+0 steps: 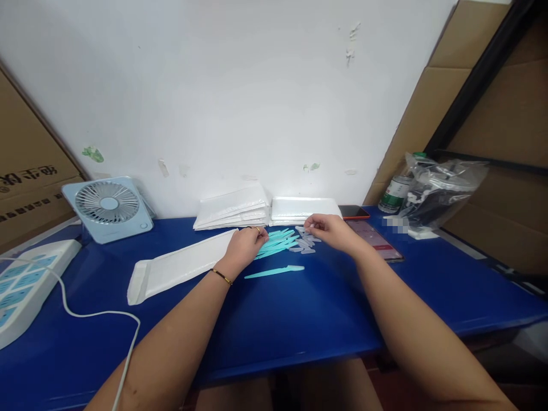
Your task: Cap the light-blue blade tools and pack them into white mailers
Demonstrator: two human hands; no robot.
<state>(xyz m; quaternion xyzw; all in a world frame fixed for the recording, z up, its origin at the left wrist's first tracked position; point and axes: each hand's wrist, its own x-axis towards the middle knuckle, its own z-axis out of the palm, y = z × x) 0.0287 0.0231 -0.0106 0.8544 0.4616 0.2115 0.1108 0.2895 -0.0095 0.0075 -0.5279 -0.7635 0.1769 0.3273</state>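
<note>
The left hand (245, 246) is held with curled fingers at the left end of a loose pile of teal sticks (280, 242); whether one is gripped cannot be told. The right hand (329, 229) is pinched over the small translucent caps (305, 245), just right of the sticks, and what lies between its fingertips cannot be made out. Nearer, a single pale-tipped teal stick (274, 272) is laid alone on the blue desk (299, 319).

Because the sticks are overlapped, a neighbour could be dragged along when one is lifted; the caps, being small and loose, could be scattered by a brushing finger. The white cable (96, 313), seen across the left forearm, might be snagged by it.

Farther out, no lettering can be discerned on the white padded envelope (184, 265) at left. The green-and-white label of the bottle (396, 194) at far right is too small to be read. Large dark characters are printed on the cardboard box (25, 171) at far left, apparently upside down; no brand can be made out.
</note>
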